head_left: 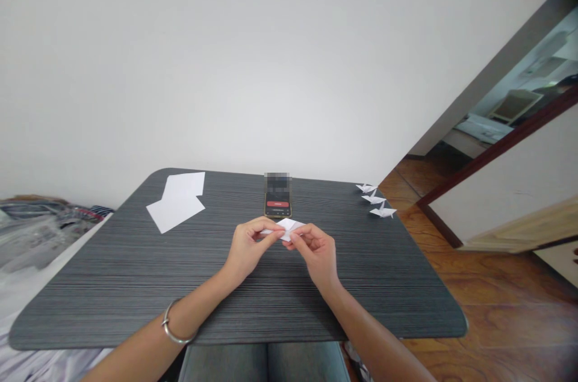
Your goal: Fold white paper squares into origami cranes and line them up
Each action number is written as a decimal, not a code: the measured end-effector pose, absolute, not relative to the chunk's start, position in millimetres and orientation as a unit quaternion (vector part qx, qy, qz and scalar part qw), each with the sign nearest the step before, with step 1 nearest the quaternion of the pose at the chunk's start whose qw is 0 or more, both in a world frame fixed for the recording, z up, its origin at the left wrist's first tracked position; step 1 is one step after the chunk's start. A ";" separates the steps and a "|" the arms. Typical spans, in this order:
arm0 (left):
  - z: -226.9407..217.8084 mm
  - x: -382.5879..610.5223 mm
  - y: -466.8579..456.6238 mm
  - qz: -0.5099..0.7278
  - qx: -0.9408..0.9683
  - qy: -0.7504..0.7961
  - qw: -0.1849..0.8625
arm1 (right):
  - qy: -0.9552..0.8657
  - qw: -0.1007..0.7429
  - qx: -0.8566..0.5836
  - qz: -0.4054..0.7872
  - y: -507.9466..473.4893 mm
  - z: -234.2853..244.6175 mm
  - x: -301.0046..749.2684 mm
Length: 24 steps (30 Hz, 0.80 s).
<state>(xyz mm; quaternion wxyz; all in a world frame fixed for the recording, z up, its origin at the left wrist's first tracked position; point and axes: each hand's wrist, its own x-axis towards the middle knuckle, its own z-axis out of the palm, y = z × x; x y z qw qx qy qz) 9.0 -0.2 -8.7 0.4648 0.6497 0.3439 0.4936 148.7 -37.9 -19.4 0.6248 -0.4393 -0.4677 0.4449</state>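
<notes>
My left hand point(248, 246) and my right hand point(316, 249) meet over the middle of a dark grey wood-grain table point(135, 286). Between their fingertips they pinch a small, partly folded piece of white paper point(289, 227), held just above the tabletop. A silver bangle point(174, 325) circles my left wrist. A phone point(277, 201) lies flat on the table just beyond the folded paper, its screen lit with a red bar.
Two white paper sheets point(178, 201) lie overlapped at the table's far left. Three small folded paper birds point(377, 198) sit at the far right edge. A white wall stands behind; a wooden floor and an open doorway lie to the right, and bedding with clothes to the left.
</notes>
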 end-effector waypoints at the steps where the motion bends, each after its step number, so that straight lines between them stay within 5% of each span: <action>1: -9.1 9.4 -0.3 0.493 0.647 0.345 0.468 | -0.465 0.628 -0.439 0.443 -37.9 -19.9 148.6; 24: -10.5 16.9 -9.2 0.458 0.628 0.404 0.481 | -0.413 0.647 -0.485 0.421 -39.1 -16.9 141.1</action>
